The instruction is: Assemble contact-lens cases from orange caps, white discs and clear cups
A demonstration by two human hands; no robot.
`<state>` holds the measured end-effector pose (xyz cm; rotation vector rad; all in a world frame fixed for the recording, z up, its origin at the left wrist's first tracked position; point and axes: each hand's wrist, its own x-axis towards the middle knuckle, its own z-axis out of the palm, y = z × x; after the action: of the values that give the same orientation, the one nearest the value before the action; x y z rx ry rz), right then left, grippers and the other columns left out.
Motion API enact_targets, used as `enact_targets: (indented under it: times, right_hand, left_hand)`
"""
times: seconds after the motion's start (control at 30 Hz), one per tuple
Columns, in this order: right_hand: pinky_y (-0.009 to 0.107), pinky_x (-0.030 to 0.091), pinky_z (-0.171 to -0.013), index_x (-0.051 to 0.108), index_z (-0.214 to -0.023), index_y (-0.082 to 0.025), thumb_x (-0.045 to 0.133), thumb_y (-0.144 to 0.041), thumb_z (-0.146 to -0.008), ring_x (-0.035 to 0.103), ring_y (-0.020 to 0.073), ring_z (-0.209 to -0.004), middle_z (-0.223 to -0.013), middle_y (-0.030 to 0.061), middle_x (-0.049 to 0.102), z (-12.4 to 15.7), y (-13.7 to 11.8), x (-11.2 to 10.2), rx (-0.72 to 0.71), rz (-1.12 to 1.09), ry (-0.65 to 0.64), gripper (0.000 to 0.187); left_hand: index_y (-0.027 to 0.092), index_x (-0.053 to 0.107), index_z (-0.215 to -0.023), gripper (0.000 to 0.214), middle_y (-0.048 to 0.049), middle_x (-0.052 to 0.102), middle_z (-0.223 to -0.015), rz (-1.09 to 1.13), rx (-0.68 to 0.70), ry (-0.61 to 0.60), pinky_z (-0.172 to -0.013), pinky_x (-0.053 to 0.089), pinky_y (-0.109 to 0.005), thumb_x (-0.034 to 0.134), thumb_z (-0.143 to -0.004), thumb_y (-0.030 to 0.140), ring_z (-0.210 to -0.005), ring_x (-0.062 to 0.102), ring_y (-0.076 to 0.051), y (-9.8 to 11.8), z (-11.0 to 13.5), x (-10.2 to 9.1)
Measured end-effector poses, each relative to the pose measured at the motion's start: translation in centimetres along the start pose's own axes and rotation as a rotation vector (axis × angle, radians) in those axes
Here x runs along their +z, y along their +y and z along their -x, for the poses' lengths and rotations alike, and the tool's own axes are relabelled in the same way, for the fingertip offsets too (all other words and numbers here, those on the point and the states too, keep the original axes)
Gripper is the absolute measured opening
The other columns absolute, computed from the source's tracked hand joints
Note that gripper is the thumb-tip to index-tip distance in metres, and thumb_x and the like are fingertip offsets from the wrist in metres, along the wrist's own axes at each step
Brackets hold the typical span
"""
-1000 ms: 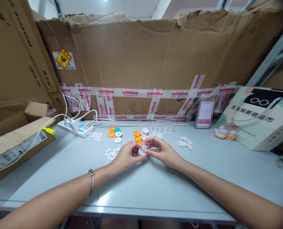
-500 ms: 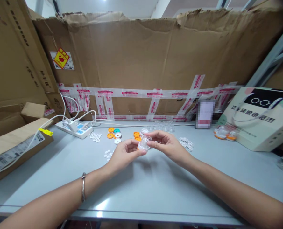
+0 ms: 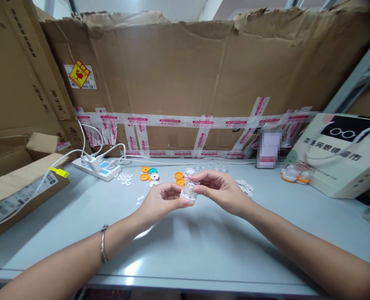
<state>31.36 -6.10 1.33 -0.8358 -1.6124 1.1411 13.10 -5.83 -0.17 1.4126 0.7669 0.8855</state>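
Between both hands, above the table, is a small clear plastic cup-like piece (image 3: 190, 188) with a white ring and an orange base. My left hand (image 3: 162, 199) pinches its lower ring between thumb and fingers. Thumb and fingers of my right hand (image 3: 217, 189) close on its clear upper part. Just behind the hands lie orange ring caps (image 3: 179, 175) and a white ring cap (image 3: 189, 171). To their left is a group of orange, teal and white caps (image 3: 145, 177). Small white discs (image 3: 140, 201) lie beside my left hand, partly covered by it.
A power strip (image 3: 97, 167) with plugged-in cables and small white parts (image 3: 124, 179) are at the left. White flat pieces (image 3: 244, 187) and clear cups (image 3: 212, 166) lie behind my right hand. A phone (image 3: 268, 149), finished-looking clear-and-orange pieces (image 3: 292, 174) and a paper bag (image 3: 334, 154) stand right.
The clear piece has moved slightly down and now tilts a little differently, showing more of its orange base. My left hand has shifted slightly left and covers more of the small white discs.
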Motion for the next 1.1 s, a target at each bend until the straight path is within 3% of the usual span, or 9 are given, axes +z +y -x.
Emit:
enact_targets:
  times: [0.3,0.43,0.57,0.87,0.97,1.1]
  right_hand:
    - [0.032,0.053,-0.075,0.067,-0.084,-0.024,0.068,-0.032,-0.071,0.064,0.0153,-0.082,-0.087,0.0024,0.068,0.8,-0.3,0.0,-0.044,-0.009,-0.092,0.016]
    - [0.033,0.051,-0.078,0.067,-0.089,-0.026,0.065,-0.036,-0.074,0.063,0.0160,-0.087,-0.092,0.0022,0.068,0.9,-0.2,0.4,-0.033,-0.016,-0.051,0.018]
    - [0.031,0.048,-0.076,0.067,-0.092,-0.026,0.063,-0.041,-0.075,0.060,0.0146,-0.082,-0.093,0.0018,0.067,0.6,0.6,0.9,0.037,-0.026,0.073,0.023]
    - [0.031,0.047,-0.078,0.068,-0.091,-0.020,0.060,-0.051,-0.073,0.061,0.0156,-0.079,-0.081,0.0042,0.066,0.0,1.3,1.8,0.206,-0.289,0.196,0.037]
    - [0.030,0.048,-0.076,0.064,-0.097,-0.022,0.063,-0.048,-0.072,0.061,0.0146,-0.078,-0.085,0.0038,0.066,0.1,1.3,1.9,0.188,-0.248,0.204,0.037]
    - [0.031,0.049,-0.078,0.063,-0.089,-0.021,0.074,-0.037,-0.061,0.060,0.0162,-0.085,-0.096,0.0051,0.065,0.1,1.6,1.8,0.144,-0.110,0.196,0.034]
  left_hand:
    - [0.015,0.063,-0.081,0.024,-0.0011,0.068,-0.079,0.134,-0.045,-0.183,-0.074,0.049,-0.029,0.076,-0.062,0.022,-0.077,0.065,-0.016,-1.1,0.0,-0.9]
    - [0.015,0.058,-0.077,0.023,-0.0008,0.067,-0.081,0.131,-0.010,-0.113,-0.076,0.048,-0.029,0.075,-0.064,0.024,-0.078,0.065,-0.015,-1.1,-0.2,-0.4]
    - [0.014,0.058,-0.077,0.024,-0.0040,0.068,-0.080,0.073,-0.003,-0.004,-0.078,0.048,-0.031,0.073,-0.066,0.029,-0.079,0.064,-0.016,-1.2,-0.4,0.0]
    - [0.013,0.059,-0.080,0.027,-0.0060,0.069,-0.081,0.016,-0.022,0.102,-0.077,0.048,-0.031,0.073,-0.066,0.032,-0.080,0.064,-0.018,-1.3,-0.3,0.3]
    - [0.013,0.058,-0.080,0.029,-0.0053,0.068,-0.083,-0.016,-0.003,0.124,-0.078,0.047,-0.032,0.073,-0.065,0.033,-0.082,0.063,-0.018,-1.5,-0.3,0.3]
    - [0.014,0.057,-0.077,0.027,-0.0032,0.066,-0.080,-0.033,0.014,0.098,-0.077,0.047,-0.031,0.073,-0.065,0.031,-0.080,0.063,-0.017,-1.5,-0.2,0.4]
